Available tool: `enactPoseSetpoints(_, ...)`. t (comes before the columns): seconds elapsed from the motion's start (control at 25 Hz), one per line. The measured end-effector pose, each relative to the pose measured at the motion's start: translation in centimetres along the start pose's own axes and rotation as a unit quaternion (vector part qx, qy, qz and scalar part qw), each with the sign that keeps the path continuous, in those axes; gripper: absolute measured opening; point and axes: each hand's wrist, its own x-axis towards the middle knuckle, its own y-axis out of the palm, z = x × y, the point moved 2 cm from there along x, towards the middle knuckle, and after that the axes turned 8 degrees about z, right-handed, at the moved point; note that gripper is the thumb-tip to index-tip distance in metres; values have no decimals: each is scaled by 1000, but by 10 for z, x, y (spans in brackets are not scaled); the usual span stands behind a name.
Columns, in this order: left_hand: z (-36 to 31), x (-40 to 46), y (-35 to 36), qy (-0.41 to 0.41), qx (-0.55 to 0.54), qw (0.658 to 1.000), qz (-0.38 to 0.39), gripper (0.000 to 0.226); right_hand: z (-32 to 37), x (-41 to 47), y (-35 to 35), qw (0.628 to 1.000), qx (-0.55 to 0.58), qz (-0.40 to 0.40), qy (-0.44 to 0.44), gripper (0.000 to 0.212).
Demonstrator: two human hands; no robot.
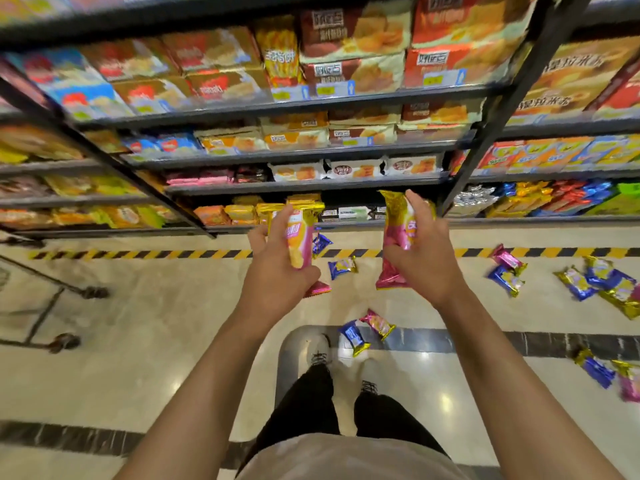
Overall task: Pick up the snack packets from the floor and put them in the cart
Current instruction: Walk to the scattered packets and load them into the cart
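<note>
My left hand (277, 265) grips a pink and gold snack packet (300, 233) upright in front of me. My right hand (420, 251) grips a second pink and gold packet (396, 233) the same way. Both are held above the floor, in front of the bottom shelf. Several blue, pink and gold packets lie scattered on the floor: two by my feet (367, 329), one blue packet (342, 267) between my hands, a group at the right (602, 284). Only the cart's lower frame and wheels (65, 341) show at the left edge.
Black shelving (311, 183) full of snack packs stands straight ahead. A yellow and black hazard stripe (138, 254) runs along the floor before it. My shoes (320, 353) stand on glossy beige tiles. More packets lie at the far right (604, 370).
</note>
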Motion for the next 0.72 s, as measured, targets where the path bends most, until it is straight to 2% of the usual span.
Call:
enactPoseSetpoints(0.44,85,-103,-61,-105,-84,979,-152,97,85,-20,93,975,-54,194,-98,80)
enactPoseSetpoints(0.72,172,-173,-121,-145,-139,956,-212,102,150,-71,197,945,-135,253,-155,84)
